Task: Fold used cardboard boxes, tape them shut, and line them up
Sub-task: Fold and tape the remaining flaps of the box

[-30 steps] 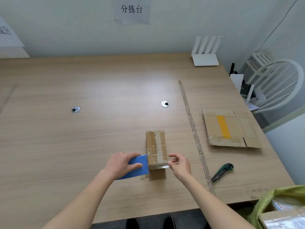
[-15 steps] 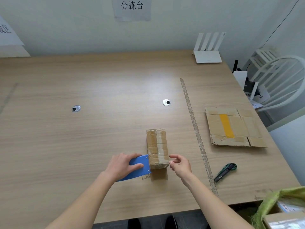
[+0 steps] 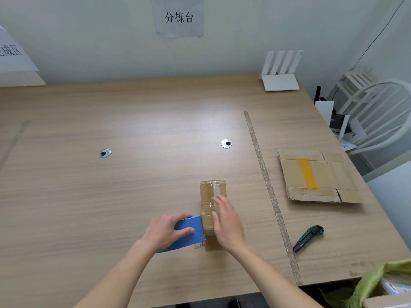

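A small taped cardboard box [image 3: 210,192] stands on the wooden table [image 3: 111,196], near its front edge. My left hand [image 3: 169,230] grips a blue tape dispenser [image 3: 189,234] pressed against the box's near left corner. My right hand [image 3: 226,221] lies flat with straight fingers on the top of the box, over the clear tape. A flattened cardboard box [image 3: 320,176] with a yellow tape stripe lies at the right of the table.
A green and black utility knife [image 3: 308,238] lies right of a worn tape line [image 3: 269,192] running across the table. A white router [image 3: 280,72] stands at the back right. A white chair [image 3: 378,116] and a green bag with boxes [image 3: 378,283] are off the table's right side.
My right hand has moved from the box's near end, where it pinched the tape, up onto the top of the box. The left hand and dispenser stay in place.
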### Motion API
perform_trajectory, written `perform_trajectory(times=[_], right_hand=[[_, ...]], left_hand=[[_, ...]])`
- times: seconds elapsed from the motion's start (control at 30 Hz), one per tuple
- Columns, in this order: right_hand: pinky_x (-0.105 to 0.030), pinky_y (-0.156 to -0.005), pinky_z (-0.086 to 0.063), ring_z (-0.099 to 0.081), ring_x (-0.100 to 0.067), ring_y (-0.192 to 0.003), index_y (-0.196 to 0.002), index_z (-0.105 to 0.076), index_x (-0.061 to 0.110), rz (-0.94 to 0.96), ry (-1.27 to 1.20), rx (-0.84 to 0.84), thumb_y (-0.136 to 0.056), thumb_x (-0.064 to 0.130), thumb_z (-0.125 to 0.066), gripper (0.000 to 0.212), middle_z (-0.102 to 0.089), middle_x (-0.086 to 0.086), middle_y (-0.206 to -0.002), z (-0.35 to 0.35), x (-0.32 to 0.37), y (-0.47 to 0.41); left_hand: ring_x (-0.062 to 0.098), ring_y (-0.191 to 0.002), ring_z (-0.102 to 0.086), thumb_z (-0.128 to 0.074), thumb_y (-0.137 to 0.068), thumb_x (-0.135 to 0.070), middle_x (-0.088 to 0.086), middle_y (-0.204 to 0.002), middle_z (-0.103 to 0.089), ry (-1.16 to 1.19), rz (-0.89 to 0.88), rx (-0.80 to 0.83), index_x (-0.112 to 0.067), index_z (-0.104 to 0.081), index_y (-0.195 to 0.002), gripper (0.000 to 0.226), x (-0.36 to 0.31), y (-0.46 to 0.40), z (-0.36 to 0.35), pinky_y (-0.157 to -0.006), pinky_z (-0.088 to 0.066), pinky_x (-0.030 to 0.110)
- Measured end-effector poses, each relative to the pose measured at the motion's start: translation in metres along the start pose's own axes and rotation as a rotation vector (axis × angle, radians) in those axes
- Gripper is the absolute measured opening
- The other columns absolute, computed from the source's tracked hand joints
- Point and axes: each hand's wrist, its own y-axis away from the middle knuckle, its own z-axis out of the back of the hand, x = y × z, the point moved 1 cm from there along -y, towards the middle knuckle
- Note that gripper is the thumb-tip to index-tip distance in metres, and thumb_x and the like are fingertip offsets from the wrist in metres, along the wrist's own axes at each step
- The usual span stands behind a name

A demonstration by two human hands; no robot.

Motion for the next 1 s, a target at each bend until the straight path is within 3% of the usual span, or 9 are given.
perform_trajectory(times=[0.13,0.2,0.27,0.5,0.7,0.8,1.0], right_hand=[[-0.030,-0.123,0.012,0.019,-0.010,-0.153,-0.162,0.005,0.017,0.010,0.196,0.299,-0.104,0.044,-0.009,0.065,0.024,0.007,-0.164,-0.026,-0.003,-0.003],[-0.027,-0.117,0.023,0.034,-0.008,-0.147,-0.159,0.018,0.017,0.044,0.310,0.346,-0.088,0.053,0.011,0.080,0.035,0.005,-0.160,-0.032,-0.013,0.001],[-0.022,-0.112,0.030,0.045,-0.002,-0.138,-0.157,0.021,0.017,0.064,0.339,0.363,-0.083,0.055,0.015,0.083,0.037,0.006,-0.160,-0.033,-0.019,0.002],[-0.022,-0.111,0.032,0.045,0.001,-0.136,-0.156,0.023,0.015,0.054,0.365,0.384,-0.086,0.056,0.013,0.081,0.037,0.006,-0.160,-0.034,-0.015,0.000],[-0.018,-0.105,0.037,0.050,0.004,-0.130,-0.151,0.028,0.020,0.040,0.364,0.399,-0.083,0.058,0.016,0.079,0.041,0.009,-0.156,-0.030,-0.012,0.002],[-0.018,-0.104,0.038,0.049,0.003,-0.131,-0.154,0.027,0.021,0.034,0.375,0.398,-0.084,0.057,0.015,0.079,0.040,0.009,-0.157,-0.030,-0.011,0.003],[-0.018,-0.107,0.035,0.048,0.001,-0.133,-0.156,0.023,0.022,0.040,0.342,0.426,-0.107,0.050,-0.022,0.073,0.041,0.009,-0.156,-0.027,-0.013,0.001]], left_hand=[[0.006,-0.096,-0.061,-0.048,-0.087,-0.073,-0.021,-0.116,-0.068,0.001,-0.009,0.000,-0.055,-0.048,-0.135,0.051,0.004,0.000,0.003,-0.077,-0.047,0.027],[0.005,-0.090,-0.058,-0.048,-0.088,-0.072,-0.021,-0.116,-0.068,-0.004,-0.024,0.006,-0.055,-0.048,-0.135,0.050,0.006,0.000,0.007,-0.073,-0.045,0.026],[0.007,-0.091,-0.060,-0.048,-0.088,-0.072,-0.019,-0.115,-0.068,-0.012,-0.054,0.029,-0.055,-0.049,-0.135,0.050,0.008,-0.002,0.013,-0.074,-0.046,0.027],[0.011,-0.095,-0.061,-0.050,-0.085,-0.075,-0.018,-0.111,-0.069,-0.091,-0.102,0.099,-0.053,-0.051,-0.134,0.053,0.019,-0.014,0.042,-0.075,-0.044,0.029],[0.007,-0.082,-0.053,-0.050,-0.085,-0.075,-0.017,-0.105,-0.069,-0.092,-0.091,0.130,-0.055,-0.052,-0.132,0.051,0.031,-0.015,0.044,-0.068,-0.041,0.027],[0.010,-0.089,-0.057,-0.050,-0.085,-0.073,-0.016,-0.111,-0.069,-0.143,-0.096,0.151,-0.053,-0.051,-0.133,0.052,0.027,-0.016,0.041,-0.072,-0.044,0.029],[0.017,-0.109,-0.061,-0.044,-0.089,-0.073,-0.013,-0.124,-0.066,-0.184,-0.054,0.134,-0.048,-0.048,-0.138,0.056,0.022,-0.024,0.008,-0.078,-0.046,0.033]])
